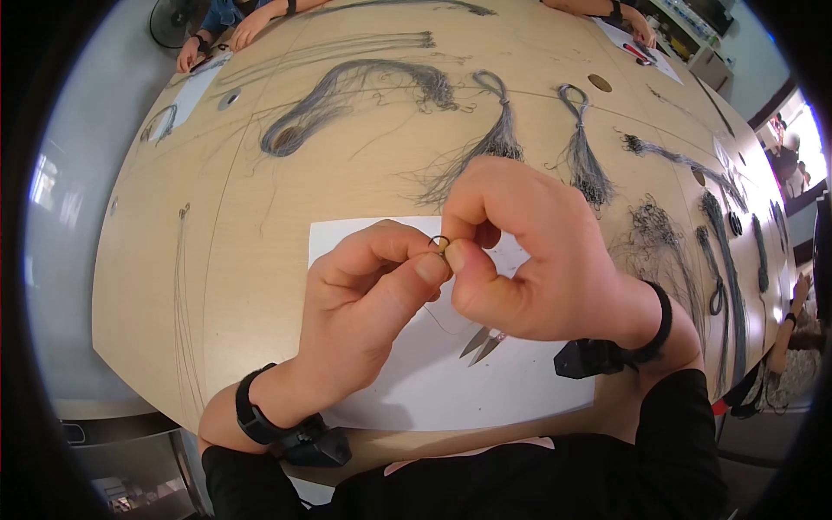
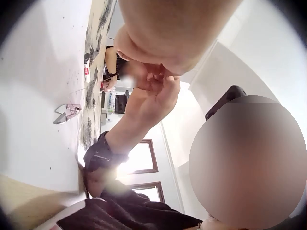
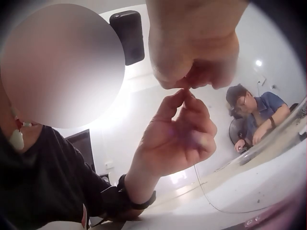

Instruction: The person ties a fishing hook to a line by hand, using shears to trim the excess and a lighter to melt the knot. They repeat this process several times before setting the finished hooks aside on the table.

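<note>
Above a white paper sheet (image 1: 390, 407), both hands meet fingertip to fingertip. My left hand (image 1: 360, 299) pinches a small dark fish hook (image 1: 438, 238) between thumb and forefinger, its curve showing above the tips. Thumb and forefinger of my right hand (image 1: 537, 251) pinch right at the hook's other side, with the remaining fingers curled in. A thin fishing line (image 3: 201, 187) trails down from below the left hand onto the paper. Scissors (image 1: 482, 344) lie on the sheet below the right hand, blades apart; the handles are partly hidden in the head view.
Bundles of grey fishing line (image 1: 498, 130) with hooks lie across the wooden table (image 1: 251, 286). More bundles (image 1: 728, 260) line the right side. Single strands (image 1: 182, 277) stretch along the left. Other people's hands (image 1: 247, 30) work at the far edge.
</note>
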The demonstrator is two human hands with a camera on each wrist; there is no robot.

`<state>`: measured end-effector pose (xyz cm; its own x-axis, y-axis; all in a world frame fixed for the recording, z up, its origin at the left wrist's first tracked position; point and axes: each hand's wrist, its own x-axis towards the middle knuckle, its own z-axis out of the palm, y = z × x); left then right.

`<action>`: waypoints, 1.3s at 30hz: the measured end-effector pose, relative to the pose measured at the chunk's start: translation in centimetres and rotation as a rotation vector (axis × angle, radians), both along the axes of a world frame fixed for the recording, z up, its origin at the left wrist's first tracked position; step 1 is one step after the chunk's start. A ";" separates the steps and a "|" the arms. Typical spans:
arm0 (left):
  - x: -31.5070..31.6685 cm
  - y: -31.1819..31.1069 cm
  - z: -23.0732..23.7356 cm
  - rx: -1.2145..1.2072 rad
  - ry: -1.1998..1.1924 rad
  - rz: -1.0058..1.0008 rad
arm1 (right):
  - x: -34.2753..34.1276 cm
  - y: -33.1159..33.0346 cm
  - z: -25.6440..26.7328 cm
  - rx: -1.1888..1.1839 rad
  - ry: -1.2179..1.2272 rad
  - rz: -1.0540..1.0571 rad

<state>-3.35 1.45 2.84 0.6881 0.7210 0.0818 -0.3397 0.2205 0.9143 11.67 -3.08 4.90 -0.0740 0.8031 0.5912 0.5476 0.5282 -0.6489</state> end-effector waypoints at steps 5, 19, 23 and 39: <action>-0.1 -0.2 0.0 -0.165 -0.012 -0.053 | 0.4 0.0 0.1 -0.078 0.069 0.067; -0.1 1.2 0.1 0.340 -0.033 0.075 | 0.4 -0.1 0.3 -0.130 0.024 0.093; -0.3 1.5 -0.1 0.597 -0.028 0.091 | 0.3 0.0 0.0 -0.060 -0.016 0.089; 0.0 0.6 -0.1 0.318 0.035 0.051 | 0.3 0.2 0.0 0.098 -0.116 -0.023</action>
<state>-3.39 2.03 2.75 0.6580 0.6966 0.2859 -0.3102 -0.0951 0.9459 11.98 -2.89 4.89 -0.1287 0.7440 0.6557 0.6286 0.5726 -0.5263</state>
